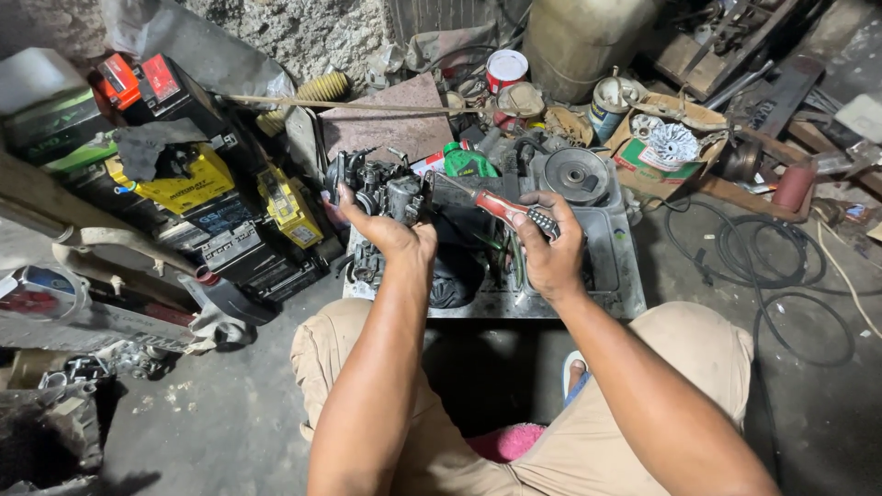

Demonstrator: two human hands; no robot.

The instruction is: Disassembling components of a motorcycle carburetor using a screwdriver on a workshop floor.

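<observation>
Holding a dark metal carburetor (384,191) in the left hand (390,234), fingers wrapped around its near side, above the left part of a grey metal tray (617,266). Right hand (551,253) is closed on the red and black handle of a screwdriver (514,212); shaft points left, toward the carburetor, tip hidden at the body. Green bottle (469,163) and round pulley (574,174) lie behind. Batteries (197,179) are stacked left.
</observation>
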